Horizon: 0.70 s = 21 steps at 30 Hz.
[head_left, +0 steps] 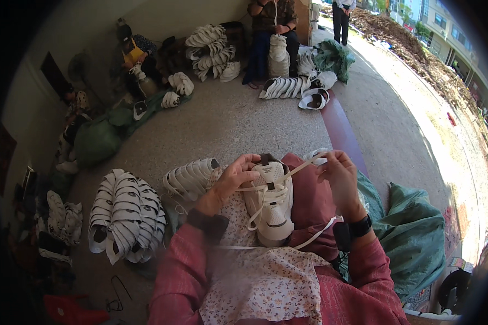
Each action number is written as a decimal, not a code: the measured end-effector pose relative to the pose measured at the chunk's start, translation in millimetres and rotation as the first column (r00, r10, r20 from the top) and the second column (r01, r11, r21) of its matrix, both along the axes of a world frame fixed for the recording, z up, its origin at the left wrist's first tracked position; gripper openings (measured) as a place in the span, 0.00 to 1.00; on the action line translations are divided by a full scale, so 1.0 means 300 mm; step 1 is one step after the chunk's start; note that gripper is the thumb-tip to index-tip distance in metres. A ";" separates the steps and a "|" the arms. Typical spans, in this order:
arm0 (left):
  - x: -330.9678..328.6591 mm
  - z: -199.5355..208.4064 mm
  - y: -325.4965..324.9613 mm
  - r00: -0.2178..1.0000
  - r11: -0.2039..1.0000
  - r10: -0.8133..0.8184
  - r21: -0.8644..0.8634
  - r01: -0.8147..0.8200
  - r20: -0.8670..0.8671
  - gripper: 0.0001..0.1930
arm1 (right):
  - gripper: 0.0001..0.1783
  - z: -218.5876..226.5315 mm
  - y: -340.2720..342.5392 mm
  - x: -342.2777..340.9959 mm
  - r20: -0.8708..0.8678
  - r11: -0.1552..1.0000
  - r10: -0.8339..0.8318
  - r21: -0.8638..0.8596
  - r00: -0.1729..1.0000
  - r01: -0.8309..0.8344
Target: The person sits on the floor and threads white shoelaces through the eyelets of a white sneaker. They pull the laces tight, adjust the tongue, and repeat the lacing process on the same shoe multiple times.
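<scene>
1. White shoe uppers (127, 216) stacked, near left.
2. Left hand (233, 179): fingers curled narrow, gripping off-white shoe (273, 214) by its opening's left edge.
3. Off-white shoe sits centre on the seated person's lap (312, 208), toe pointing at wearer.
4. Right hand (337, 174): fingertips pinching pale lace (300, 170), strung taut-looking.
5. Green sack (415, 233), near right.

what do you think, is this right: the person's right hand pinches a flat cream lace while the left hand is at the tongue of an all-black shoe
Not quite: it is an off-white lace-up shoe with dark trim, not all-black, as the head view shows. The right hand does pinch the flat cream lace, and the left hand is at the tongue.
</scene>
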<state>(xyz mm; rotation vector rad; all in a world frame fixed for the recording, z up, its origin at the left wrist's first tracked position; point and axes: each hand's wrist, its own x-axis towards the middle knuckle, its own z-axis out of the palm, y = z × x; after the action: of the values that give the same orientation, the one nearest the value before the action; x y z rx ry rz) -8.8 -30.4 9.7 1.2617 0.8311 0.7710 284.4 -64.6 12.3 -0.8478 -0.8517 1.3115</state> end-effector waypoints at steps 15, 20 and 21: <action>0.005 -0.159 -0.076 0.829 0.745 0.527 0.572 -0.343 -0.188 0.20 | 0.04 -0.442 -0.010 0.783 -0.496 0.869 -0.454 -0.431 0.740 0.245; -0.073 -0.119 -0.138 0.816 0.881 0.350 0.457 -0.119 -0.460 0.14 | 0.17 -0.265 -0.008 0.577 -0.414 0.945 -0.249 -0.302 0.876 0.125; -0.087 -0.098 -0.144 0.801 0.903 0.317 0.420 -0.091 -0.508 0.14 | 0.18 -0.230 -0.009 0.562 -0.395 0.961 -0.205 -0.253 0.896 0.108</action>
<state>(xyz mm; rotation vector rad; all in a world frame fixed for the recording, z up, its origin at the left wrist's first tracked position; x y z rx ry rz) -34.9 -73.6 -19.6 1.8161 1.3733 0.7590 453.0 -67.3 -56.6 -0.7522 -0.2916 1.3935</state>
